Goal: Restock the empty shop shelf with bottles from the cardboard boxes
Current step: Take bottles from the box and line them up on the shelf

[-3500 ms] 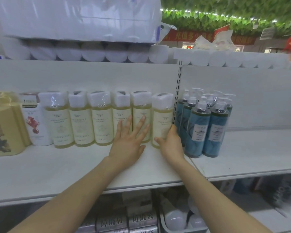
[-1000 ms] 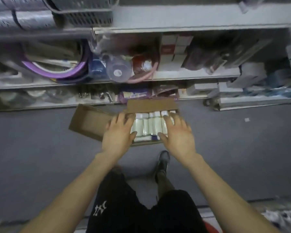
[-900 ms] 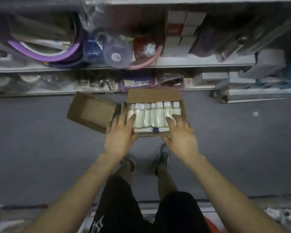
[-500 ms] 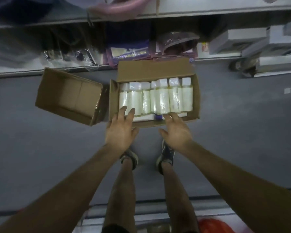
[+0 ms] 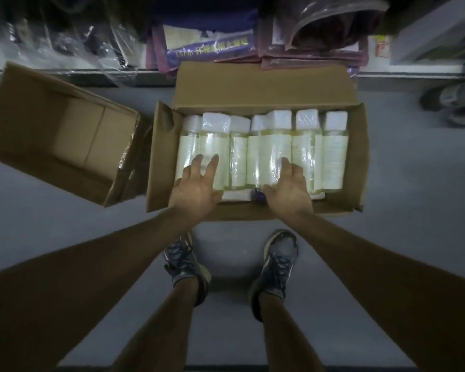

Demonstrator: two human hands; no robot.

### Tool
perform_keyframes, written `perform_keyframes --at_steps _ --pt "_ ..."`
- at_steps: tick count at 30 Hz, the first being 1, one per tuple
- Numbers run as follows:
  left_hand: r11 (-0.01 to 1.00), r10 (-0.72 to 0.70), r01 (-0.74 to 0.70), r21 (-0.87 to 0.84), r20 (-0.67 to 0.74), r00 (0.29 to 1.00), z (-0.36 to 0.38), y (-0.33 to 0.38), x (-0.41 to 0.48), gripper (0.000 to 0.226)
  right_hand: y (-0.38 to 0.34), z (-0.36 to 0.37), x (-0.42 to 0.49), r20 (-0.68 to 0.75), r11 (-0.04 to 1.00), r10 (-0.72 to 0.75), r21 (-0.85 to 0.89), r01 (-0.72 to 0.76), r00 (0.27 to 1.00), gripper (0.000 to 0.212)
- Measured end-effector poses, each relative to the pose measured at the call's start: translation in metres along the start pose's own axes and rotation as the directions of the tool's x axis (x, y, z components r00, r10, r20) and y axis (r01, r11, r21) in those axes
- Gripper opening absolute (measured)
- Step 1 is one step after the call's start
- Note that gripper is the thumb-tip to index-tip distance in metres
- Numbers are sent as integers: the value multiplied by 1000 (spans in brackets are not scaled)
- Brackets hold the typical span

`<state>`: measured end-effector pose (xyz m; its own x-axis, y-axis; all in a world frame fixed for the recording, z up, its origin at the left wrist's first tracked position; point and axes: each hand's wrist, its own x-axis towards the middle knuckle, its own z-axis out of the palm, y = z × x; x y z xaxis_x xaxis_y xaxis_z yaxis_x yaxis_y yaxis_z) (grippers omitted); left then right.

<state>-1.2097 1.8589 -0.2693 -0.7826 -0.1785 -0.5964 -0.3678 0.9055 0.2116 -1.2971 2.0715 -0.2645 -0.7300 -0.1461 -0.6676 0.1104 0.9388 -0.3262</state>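
The person stands bent over, both shoes point(image 5: 188, 267) planted on the grey floor point(image 5: 414, 183) at the bottom centre of the frame, arms reaching down and away. Just beyond the toes sits the open cardboard box point(image 5: 160, 157), mid-frame, and it looks full: a tight row of pale bottles point(image 5: 306, 149) lies on its side, white caps pointing to the top of the frame, with what seems a second layer peeking out beneath at the near edge. The left hand point(image 5: 196, 185) rests flat on a bottle near the box's left end, fingers straight and spread. The right hand point(image 5: 289, 190) drapes over a bottle nearer the middle, fingers bent; whether it has a real grip I cannot tell. Nothing is lifted yet. At the left a second box point(image 5: 65, 135) lies tipped and empty, so I'd judge one carton done and this one hardly begun. Packaged goods point(image 5: 207, 47) crowd the top; the shelf being filled is out of sight.
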Motion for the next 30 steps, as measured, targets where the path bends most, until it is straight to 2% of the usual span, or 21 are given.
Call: perform_keyframes --at_steps 5,11,15,18,20,22,26,30 --pt "994 -70 72 -84 22 997 21 5 34 104 -7 17 27 -159 994 93 74 -82 983 87" --pt "967 -204 183 -179 -112 972 25 16 56 111 -11 16 49 -220 975 187 157 -155 957 63" --pt "880 -381 327 -345 -100 919 26 14 77 102 -12 18 49 -275 974 182 186 -133 944 60" --pt "859 -419 368 -355 -76 905 26 9 90 89 -22 28 45 -311 970 159 228 -89 937 59" --pt "838 -434 378 -393 -59 899 26 7 93 90 -32 34 47 -252 926 224 357 -125 942 59" --pt "807 -452 381 -452 -56 890 27 9 92 89 -41 40 52 -149 875 281 445 -190 948 70" --pt "772 -479 371 -516 -88 874 35 18 83 81 -55 51 63 -62 889 319 365 -276 946 98" --pt "784 -492 386 -486 -107 864 39 26 82 90 -62 52 71 -28 888 363 314 -337 931 96"
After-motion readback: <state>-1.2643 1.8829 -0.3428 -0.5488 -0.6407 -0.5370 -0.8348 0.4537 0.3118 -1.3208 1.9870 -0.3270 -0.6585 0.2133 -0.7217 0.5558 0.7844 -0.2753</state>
